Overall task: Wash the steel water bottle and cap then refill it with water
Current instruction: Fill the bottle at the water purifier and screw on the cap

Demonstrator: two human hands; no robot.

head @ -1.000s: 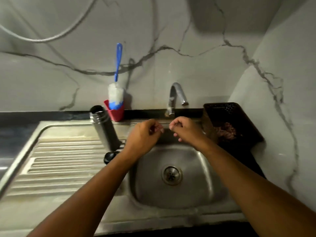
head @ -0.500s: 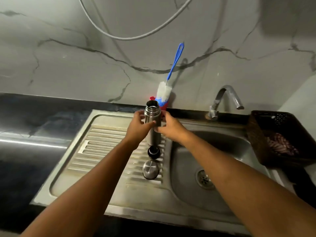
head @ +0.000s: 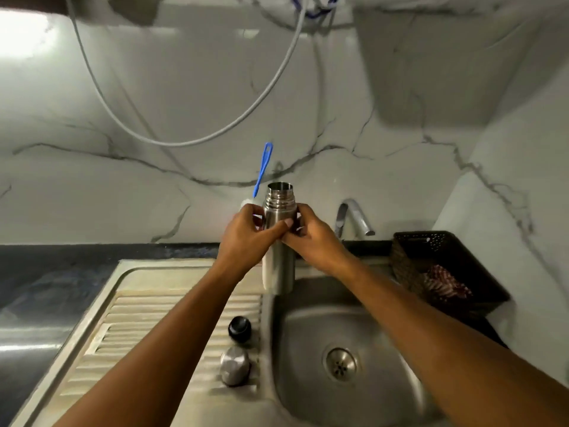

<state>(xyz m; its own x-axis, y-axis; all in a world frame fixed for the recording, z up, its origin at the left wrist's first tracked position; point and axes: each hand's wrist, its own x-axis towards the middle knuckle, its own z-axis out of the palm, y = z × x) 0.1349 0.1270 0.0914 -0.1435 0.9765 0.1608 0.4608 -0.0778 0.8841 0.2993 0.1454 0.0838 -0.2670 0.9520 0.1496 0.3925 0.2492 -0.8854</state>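
Bottle (head: 278,241): steel, uncapped, upright, now lifted off the drainboard (head: 147,318) where it stood a moment ago; left hand (head: 246,238) and right hand (head: 311,241) both wrapped around its upper body, above the sink (head: 308,318) edge. Likely next: rinsing. Black stopper (head: 239,329) and steel cap (head: 235,369): below the hands, unwashed. Tap (head: 354,215): right of the right hand, dry. Brush (head: 261,171): behind the left hand. Path clear.

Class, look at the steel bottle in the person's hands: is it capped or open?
Open. The steel water bottle shows a bare threaded mouth; the black stopper lies on the drainboard.

both hands (head: 278,234) closed, arms outstretched
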